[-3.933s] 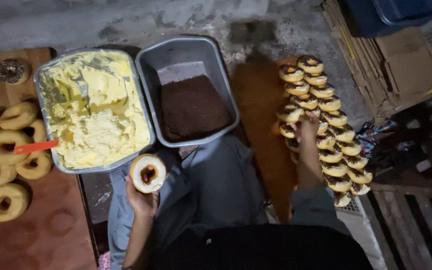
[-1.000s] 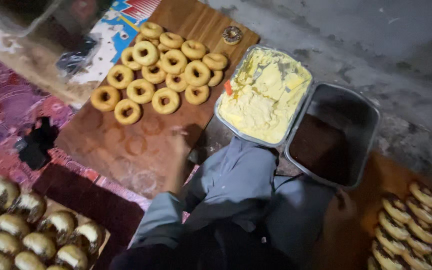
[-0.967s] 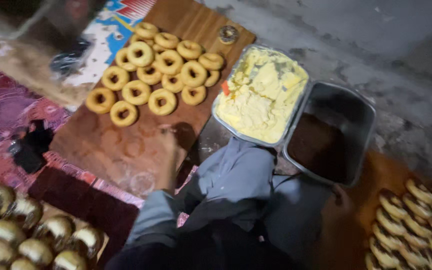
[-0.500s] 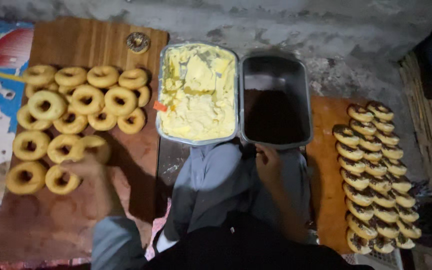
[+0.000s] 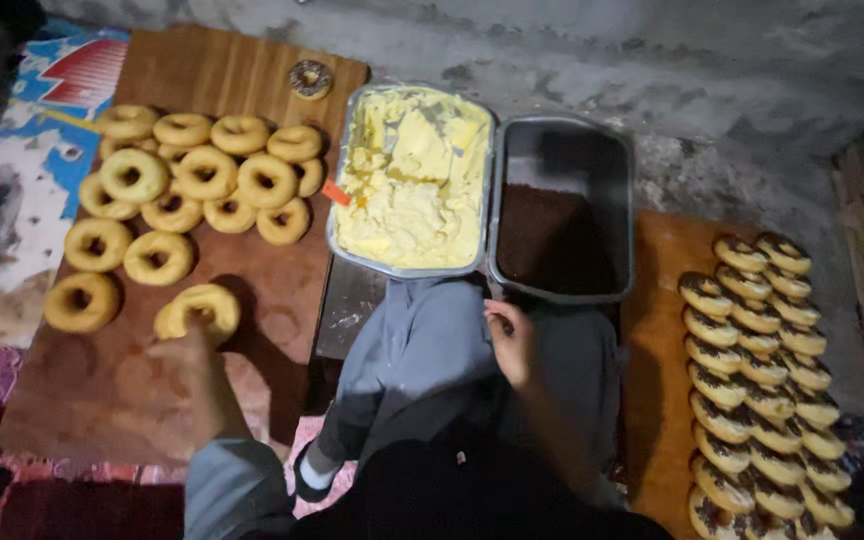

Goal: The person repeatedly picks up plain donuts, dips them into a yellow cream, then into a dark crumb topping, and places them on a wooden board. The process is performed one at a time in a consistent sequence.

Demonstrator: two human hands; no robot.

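Two wooden boards flank the trays: the plain-doughnut board point(image 5: 112, 400) on the left, the coated row on the right. Half a second ago the left hand point(image 5: 187, 355) hovered over the pile; now its loosely curled fingers touch the nearest plain doughnut point(image 5: 197, 308), not clearly gripping. The right hand point(image 5: 512, 340) rests empty, half closed, on the knee.

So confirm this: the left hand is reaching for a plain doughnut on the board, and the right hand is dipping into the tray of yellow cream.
One part is wrong. The right hand is not in the yellow cream; the head view shows it resting on the person's knee, below the trays. The left hand does reach for a plain doughnut on the board.
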